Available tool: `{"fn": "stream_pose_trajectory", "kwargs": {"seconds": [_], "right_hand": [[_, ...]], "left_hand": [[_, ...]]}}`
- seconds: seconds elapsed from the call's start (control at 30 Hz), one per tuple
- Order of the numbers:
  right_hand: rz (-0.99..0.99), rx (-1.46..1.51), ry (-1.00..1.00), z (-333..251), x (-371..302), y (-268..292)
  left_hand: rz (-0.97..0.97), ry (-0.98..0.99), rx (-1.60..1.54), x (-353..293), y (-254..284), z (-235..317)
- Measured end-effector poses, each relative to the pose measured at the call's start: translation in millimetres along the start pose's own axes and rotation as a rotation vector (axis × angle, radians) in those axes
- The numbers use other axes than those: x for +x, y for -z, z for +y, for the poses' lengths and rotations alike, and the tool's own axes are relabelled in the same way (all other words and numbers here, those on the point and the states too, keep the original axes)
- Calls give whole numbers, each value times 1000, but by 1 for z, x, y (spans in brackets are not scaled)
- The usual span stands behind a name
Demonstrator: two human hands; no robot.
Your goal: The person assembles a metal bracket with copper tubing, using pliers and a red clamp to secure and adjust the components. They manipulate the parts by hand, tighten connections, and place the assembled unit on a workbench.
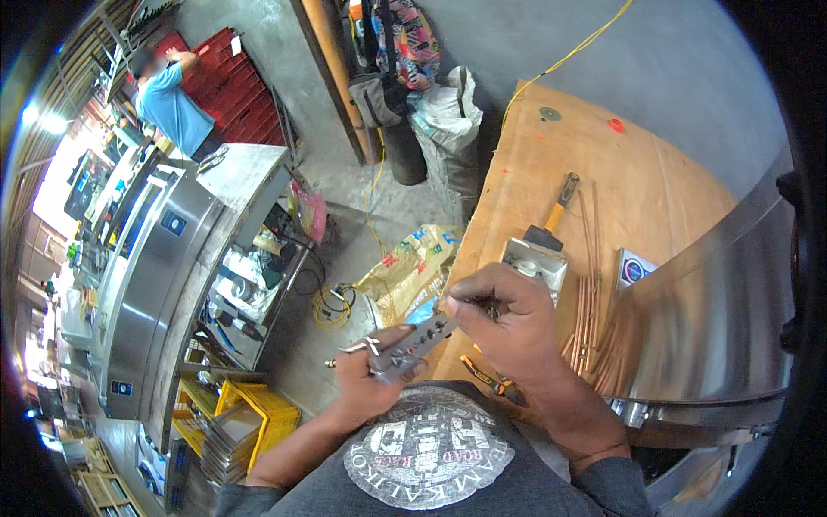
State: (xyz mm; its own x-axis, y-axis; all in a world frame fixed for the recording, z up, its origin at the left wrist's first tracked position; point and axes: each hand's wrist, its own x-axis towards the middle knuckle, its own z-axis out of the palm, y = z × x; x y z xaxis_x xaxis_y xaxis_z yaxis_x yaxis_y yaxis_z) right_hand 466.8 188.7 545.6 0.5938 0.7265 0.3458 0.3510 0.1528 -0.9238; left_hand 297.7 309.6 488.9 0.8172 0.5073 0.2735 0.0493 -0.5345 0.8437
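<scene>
Two bare hands to note, close together in front of a dark printed shirt (pixel 431 444). Saw the left hand (pixel 370 375) wrapped around the lower part of a grey metal bar (pixel 418 343) with a row of holes, held at a slant with its far end up to the right, above the near edge of a wooden table (pixel 672 181). Saw the right hand (pixel 508 310) with thumb and finger pinching that upper end, the other fingers curled in. Could not make out the small tan bit just beside those fingertips.

Noted a pair of black-and-yellow pliers (pixel 491 379) on the table, near the right forearm. Found a pale box (pixel 517 250) of small parts beyond the right hand, with a hammer (pixel 551 220) just beside it, handle pointing away. Found thin copper rods (pixel 588 306) lying lengthwise right of the box, and a curved shiny steel sheet (pixel 706 319) farther right. Spotted a red ring (pixel 615 126) and a greenish disc (pixel 550 114) toward the far end.

Saw a golden bag (pixel 409 267) on the floor left of the table, a yellow crate (pixel 284 414) at lower left, and a person in a blue shirt (pixel 177 108) well apart at upper left.
</scene>
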Motion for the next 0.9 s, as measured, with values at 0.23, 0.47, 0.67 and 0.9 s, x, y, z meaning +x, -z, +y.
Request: {"fn": "stream_pose_trajectory", "kwargs": {"seconds": [0.23, 0.47, 0.67, 0.9], "right_hand": [[-101, 112, -15, 13, -28, -13], [-101, 202, 0, 2, -23, -26], [-114, 126, 109, -1, -23, -29], [-68, -16, 421, -1, -15, -28]], "left_hand": [[146, -140, -315, 13, 11, 2], [140, -152, -276, 11, 14, 11], [163, -222, -266, 12, 12, 5], [109, -192, -117, 18, 15, 12]]}}
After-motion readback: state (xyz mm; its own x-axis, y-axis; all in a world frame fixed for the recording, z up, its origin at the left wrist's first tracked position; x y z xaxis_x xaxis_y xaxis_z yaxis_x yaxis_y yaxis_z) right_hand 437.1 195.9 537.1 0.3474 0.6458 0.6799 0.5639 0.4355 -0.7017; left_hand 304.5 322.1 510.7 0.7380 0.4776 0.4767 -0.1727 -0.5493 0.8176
